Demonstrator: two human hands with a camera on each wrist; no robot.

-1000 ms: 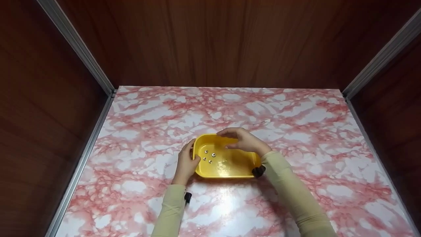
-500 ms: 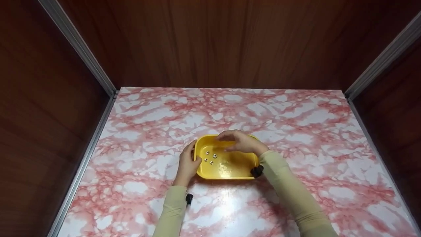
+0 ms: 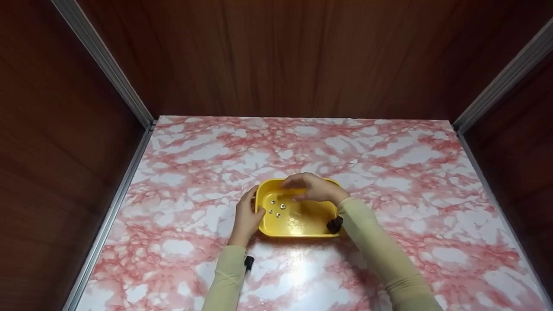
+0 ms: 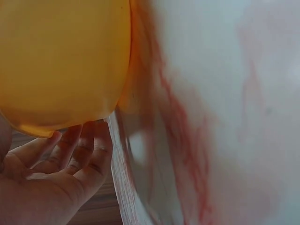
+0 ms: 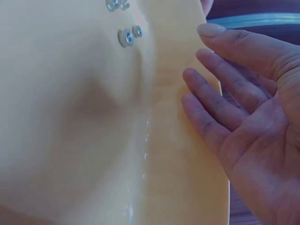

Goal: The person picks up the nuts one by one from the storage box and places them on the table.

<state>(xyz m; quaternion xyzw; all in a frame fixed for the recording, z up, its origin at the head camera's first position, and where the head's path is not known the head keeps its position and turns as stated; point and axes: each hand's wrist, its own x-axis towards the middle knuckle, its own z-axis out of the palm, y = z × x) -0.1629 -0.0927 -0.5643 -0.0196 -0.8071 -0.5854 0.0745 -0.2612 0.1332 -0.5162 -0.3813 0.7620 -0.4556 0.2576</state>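
Note:
A yellow plastic tray (image 3: 298,229) with rounded corners is in the middle of the head view. My left hand (image 3: 247,218) grips its left end, thumb over the rim and fingers along the outer wall. In the left wrist view the fingers (image 4: 86,147) touch the wall from outside. Several small round metal pieces (image 3: 283,206) with centre holes lie on the tray floor, nearer the left end. Over the tray's right half hovers my right hand (image 3: 312,188), fingers loosely bent and apart from the thumb. In the right wrist view its palm (image 5: 262,126) shows nothing held.
The tray is over a table (image 3: 181,172) with a red and white marbled top. Dark wooden panels (image 3: 276,56) stand behind and at both sides, joined by grey metal rails (image 3: 103,65). A dark band (image 3: 335,224) sits at my right wrist.
My right hand has shifted slightly left and lower over the tray. My left hand keeps its grip. The whole head view has slid down a little, and the metal pieces keep their arrangement.

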